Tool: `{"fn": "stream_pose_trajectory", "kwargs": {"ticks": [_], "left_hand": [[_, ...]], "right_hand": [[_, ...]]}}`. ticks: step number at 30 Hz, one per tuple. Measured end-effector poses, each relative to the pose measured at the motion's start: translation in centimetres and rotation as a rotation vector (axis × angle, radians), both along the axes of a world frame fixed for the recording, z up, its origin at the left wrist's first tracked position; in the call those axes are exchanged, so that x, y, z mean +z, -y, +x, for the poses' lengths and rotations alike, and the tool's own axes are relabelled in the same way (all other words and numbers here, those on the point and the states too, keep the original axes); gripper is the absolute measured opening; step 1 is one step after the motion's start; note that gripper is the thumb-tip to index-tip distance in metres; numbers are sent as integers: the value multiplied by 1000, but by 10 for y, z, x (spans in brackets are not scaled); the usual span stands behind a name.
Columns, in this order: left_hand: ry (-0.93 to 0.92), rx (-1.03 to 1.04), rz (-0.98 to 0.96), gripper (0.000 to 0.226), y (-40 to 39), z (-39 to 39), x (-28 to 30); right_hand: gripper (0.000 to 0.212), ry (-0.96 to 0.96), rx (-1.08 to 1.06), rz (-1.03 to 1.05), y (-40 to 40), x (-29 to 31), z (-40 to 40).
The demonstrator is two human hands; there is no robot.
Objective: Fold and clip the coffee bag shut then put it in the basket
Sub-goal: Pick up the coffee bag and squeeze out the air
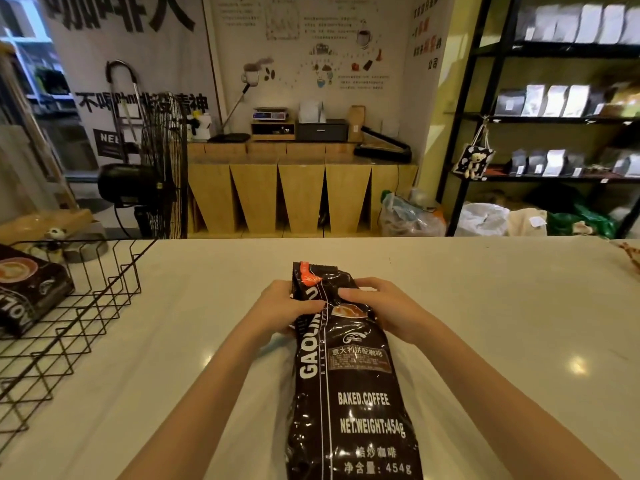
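Note:
A long black coffee bag [349, 382] with white lettering lies lengthwise on the white counter [502, 341], its top end pointing away from me. My left hand [284, 306] grips the bag's upper left side. My right hand [377, 303] grips its upper right side, fingers laid over the front. The bag's top strip, with an orange patch, sticks out beyond my fingers. A black wire basket [79, 306] stands at the left of the counter. No clip shows in the view.
Another black coffee bag [27, 289] lies inside the wire basket. A standing fan [156, 174] and wooden counter units stand behind the counter. Black shelving [554, 116] with bags fills the right.

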State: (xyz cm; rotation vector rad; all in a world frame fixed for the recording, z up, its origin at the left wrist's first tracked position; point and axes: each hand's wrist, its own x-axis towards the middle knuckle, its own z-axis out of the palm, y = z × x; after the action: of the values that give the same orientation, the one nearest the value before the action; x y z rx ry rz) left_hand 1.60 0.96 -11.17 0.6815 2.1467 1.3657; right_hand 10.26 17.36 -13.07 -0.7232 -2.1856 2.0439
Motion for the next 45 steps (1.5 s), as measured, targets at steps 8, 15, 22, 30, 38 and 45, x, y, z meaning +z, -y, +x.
{"fn": "stream_pose_trajectory", "kwargs": {"ticks": [8,15,22,30,38,45], "left_hand": [[61,-4,37,9,5,-2,9],[23,26,252,17,10,4,44],[-5,59,550,15,-5,18,65],[258,-3,510,41,-23,29,52],[282,119,588,38,-28,33,41],[358,110,525,31,-24,35,42]], "right_hand": [[37,-27,44,-282,9,0,2],[16,-355,0,-151,10,41,2],[41,-608,-18,-62,1,79,5],[50,-604,-38,-10,-12,93,9],[66,-784,-63,1224,21,133,4],[28,-658,352,1855,46,150,-40]]}}
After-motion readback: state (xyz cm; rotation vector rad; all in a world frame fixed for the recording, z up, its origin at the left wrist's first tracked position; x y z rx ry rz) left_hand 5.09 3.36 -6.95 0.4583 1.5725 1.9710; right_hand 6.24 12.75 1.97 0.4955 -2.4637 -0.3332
